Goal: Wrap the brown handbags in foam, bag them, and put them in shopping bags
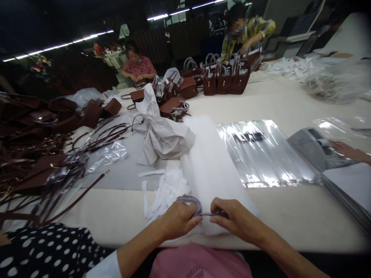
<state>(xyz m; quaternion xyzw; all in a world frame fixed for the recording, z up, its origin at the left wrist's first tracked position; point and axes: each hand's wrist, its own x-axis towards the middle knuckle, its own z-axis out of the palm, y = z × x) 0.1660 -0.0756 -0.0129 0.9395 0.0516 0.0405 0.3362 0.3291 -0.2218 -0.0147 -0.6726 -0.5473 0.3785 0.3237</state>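
Observation:
At the table's near edge, my left hand (pixel 181 218) is closed round a coiled strap (pixel 189 200) that looks wrapped in clear plastic. A short stretch of the strap runs to the right, into the pinched fingers of my right hand (pixel 232 218). Beneath both hands lies a white foam sheet (pixel 216 166). Several white paper strips (pixel 171 187) are heaped just beyond my left hand. Crumpled grey paper (pixel 164 139) rests farther back, beside loose brown straps (pixel 116 135).
Brown bags (pixel 224 81) stand at the back, with two people behind them. More brown bags (pixel 69 116) are piled at left. Clear plastic sleeves (pixel 266 154) lie at right, near another person's hand by a grey object (pixel 308 144). Polka-dot fabric (pixel 55 251) shows at lower left.

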